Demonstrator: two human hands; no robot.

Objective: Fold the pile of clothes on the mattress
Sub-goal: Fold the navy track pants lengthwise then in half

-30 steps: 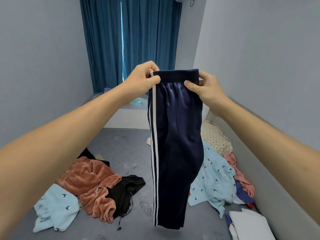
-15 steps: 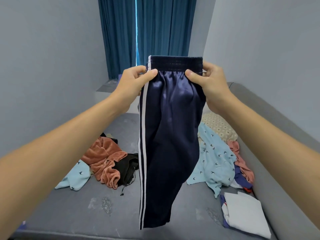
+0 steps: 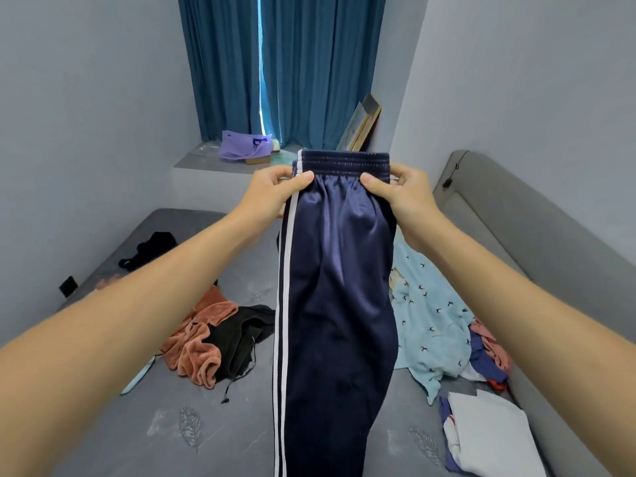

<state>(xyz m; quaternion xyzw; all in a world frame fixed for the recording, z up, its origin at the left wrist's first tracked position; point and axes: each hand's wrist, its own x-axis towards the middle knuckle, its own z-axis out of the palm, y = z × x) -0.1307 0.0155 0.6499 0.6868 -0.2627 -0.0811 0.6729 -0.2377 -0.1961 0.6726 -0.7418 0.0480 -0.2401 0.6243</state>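
Navy track pants (image 3: 339, 304) with two white side stripes hang straight down in front of me, legs together, their lower end out of frame. My left hand (image 3: 272, 192) pinches the left end of the elastic waistband, my right hand (image 3: 401, 192) pinches the right end. Below lies the grey mattress (image 3: 213, 435). On it lie a rust-coloured velvety garment (image 3: 198, 346) beside a black garment (image 3: 237, 335) to the left, and a light blue bird-print garment (image 3: 430, 325) to the right.
A folded white item (image 3: 488, 435) lies at the right front beside the grey padded headboard (image 3: 550, 242). More crumpled clothes (image 3: 488, 356) sit against it. Another black garment (image 3: 151, 249) lies far left. A purple bag (image 3: 244, 146) rests on the ledge under blue curtains.
My view has tilted down and the pants sit lower in frame, still held by the waistband. The ledge with the purple bag has come into sight.
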